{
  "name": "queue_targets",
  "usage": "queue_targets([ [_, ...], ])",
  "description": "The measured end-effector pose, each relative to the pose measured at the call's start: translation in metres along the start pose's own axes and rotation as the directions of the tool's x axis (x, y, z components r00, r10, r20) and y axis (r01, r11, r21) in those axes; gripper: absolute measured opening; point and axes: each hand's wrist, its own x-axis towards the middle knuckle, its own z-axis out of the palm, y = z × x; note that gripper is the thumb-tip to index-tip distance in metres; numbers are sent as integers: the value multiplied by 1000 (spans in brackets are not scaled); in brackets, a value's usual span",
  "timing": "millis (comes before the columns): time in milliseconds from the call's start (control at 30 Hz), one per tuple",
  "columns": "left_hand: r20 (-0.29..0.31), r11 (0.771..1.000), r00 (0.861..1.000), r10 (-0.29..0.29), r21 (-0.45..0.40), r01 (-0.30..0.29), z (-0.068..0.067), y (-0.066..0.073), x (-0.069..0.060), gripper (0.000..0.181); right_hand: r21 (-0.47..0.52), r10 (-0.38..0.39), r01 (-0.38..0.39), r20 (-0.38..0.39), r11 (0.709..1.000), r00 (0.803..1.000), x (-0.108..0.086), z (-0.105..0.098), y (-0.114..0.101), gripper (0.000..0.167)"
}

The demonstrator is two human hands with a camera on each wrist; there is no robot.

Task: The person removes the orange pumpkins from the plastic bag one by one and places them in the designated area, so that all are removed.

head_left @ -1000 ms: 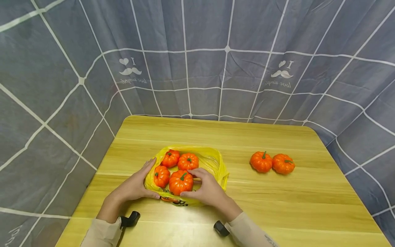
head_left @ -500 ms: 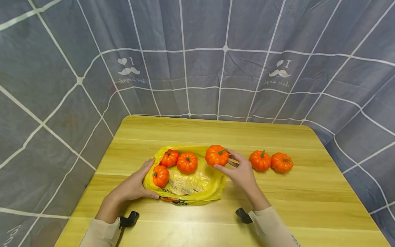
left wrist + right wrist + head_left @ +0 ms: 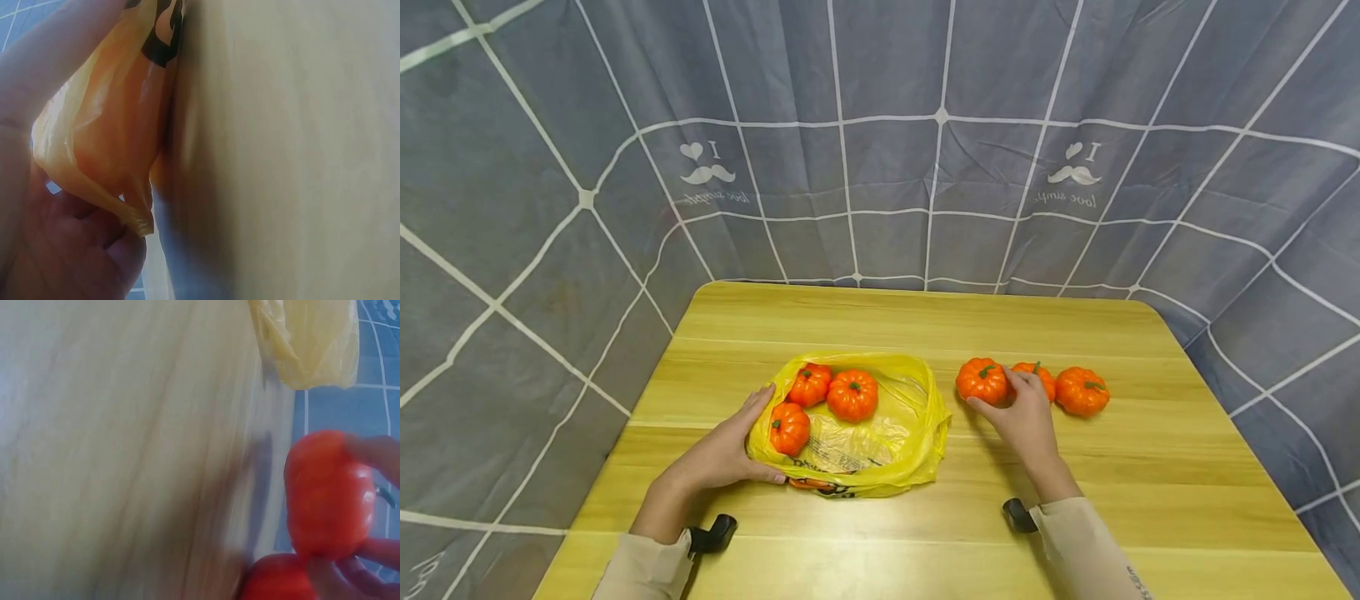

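The left hand (image 3: pixel 728 448), its fingers partly hidden in its wrist view, cups a crumpled yellow plastic bag (image 3: pixel 917 437) containing 3 ribbed orange pumpkins (image 3: pixel 852 396), while the right hand (image 3: pixel 1027 414) grips a green-stemmed orange pumpkin (image 3: pixel 982 381) between fingers and thumb, partly covering the nearer pumpkin (image 3: pixel 1047 381) of 2 alongside.

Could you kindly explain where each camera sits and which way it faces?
Head: worn on the head, facing forward and down at the pale wood-grain table and yellow plastic bag; left hand, right hand and beige sleeves show.
Left wrist: worn there, facing the bag's side; left fingers show.
Right wrist: worn there, facing the table and a glossy ribbed orange pumpkin; right fingers grip it.
Shared: head and right wrist both show that pumpkin and the bag.
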Motion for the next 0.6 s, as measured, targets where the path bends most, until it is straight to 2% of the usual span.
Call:
queue_targets([
  [167, 2, 1000, 1000, 1, 6, -1, 0, -1, 0, 135, -67, -45, 45, 2, 997, 999, -1, 4, 3, 85],
  [333, -8, 1000, 1000, 26, 6, -26, 0, -1, -1, 136, -137, -92, 92, 3, 986, 996, -2, 7, 4, 87],
  [600, 2, 1000, 1000, 6, 3, -6, -1, -1, 0, 135, -174, -100, 100, 7, 980, 995, -2, 7, 3, 100],
])
